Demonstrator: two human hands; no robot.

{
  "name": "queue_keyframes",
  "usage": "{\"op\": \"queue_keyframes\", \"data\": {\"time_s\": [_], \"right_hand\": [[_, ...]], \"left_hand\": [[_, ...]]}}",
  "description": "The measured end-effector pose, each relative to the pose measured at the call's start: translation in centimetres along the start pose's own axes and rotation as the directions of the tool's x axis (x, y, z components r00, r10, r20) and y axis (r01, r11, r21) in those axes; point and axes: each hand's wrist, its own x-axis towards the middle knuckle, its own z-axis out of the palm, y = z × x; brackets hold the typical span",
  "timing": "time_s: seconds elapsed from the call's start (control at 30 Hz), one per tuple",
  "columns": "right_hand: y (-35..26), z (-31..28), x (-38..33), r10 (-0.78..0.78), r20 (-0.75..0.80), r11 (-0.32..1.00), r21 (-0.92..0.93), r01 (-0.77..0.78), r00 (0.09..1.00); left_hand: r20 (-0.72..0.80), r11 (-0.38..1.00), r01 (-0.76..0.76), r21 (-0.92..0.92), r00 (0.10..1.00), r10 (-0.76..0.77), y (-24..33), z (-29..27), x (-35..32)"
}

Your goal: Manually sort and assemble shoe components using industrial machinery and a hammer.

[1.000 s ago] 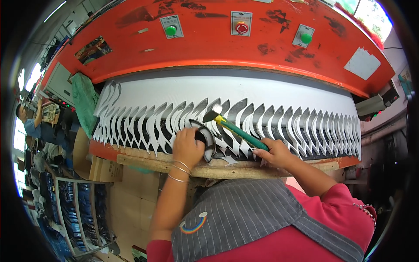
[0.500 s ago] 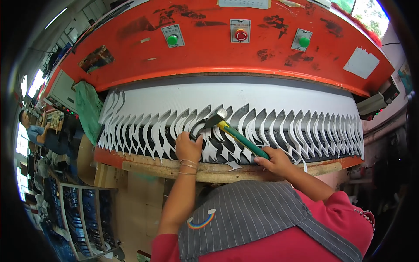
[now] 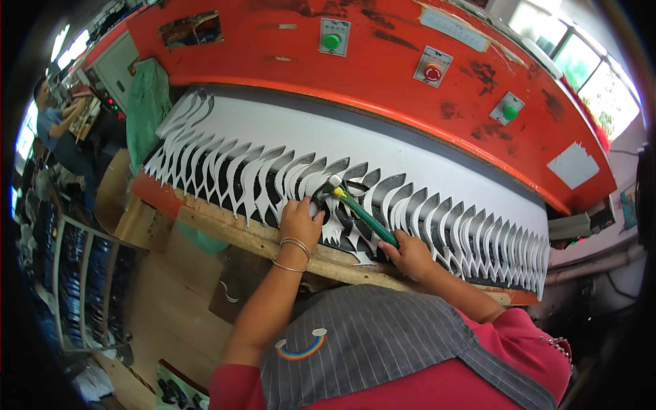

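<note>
My right hand [image 3: 412, 258] grips a hammer [image 3: 369, 220] by its green handle, well below the yellow neck. The metal head lies close to the fingers of my left hand [image 3: 298, 222], over the row of cut strips. Closed in my left hand is a curved dark piece [image 3: 317, 205], mostly hidden by the fingers and hammer head. A white sheet [image 3: 383, 143] lies on the bed, its near part cut into many narrow, pointed, wavy strips [image 3: 436, 229] with dark gaps between. Small white scraps [image 3: 362, 258] lie near the wooden front edge.
Behind the sheet rises a red machine beam [image 3: 273, 55] with two green buttons and a red one [image 3: 432, 72]. A wooden rail [image 3: 253, 236] borders the front. At the left hang a green cloth [image 3: 147, 102] and, farther off, a person [image 3: 61, 130] works. A rack [image 3: 85, 283] stands lower left.
The whole view has turned, so the machine now slants down to the right. The hammer head now sits nearer my left fingers, and the curved piece is less visible. Both hands keep their holds.
</note>
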Motion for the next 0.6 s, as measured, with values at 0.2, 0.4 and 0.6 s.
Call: {"op": "queue_keyframes", "data": {"time_s": [0.2,0.4,0.6], "right_hand": [[-1.2,-0.2,-2.0,-0.113,-0.182,0.957,0.245,0.156,0.977],[-1.0,1.1,-0.3,-0.039,-0.016,0.992,-0.119,0.037,0.999],[-1.5,-0.8,-2.1,-0.125,-0.260,0.975,0.148,0.168,0.957]], "left_hand": [[0.003,0.999,0.032,0.013,0.999,-0.032,-0.1,-0.1,0.0],[0.121,0.996,0.083,-0.018,0.989,-0.080,-0.1,-0.2,0.4],[0.131,0.999,0.027,0.033,0.991,-0.031,0.0,-0.5,0.3]]}}
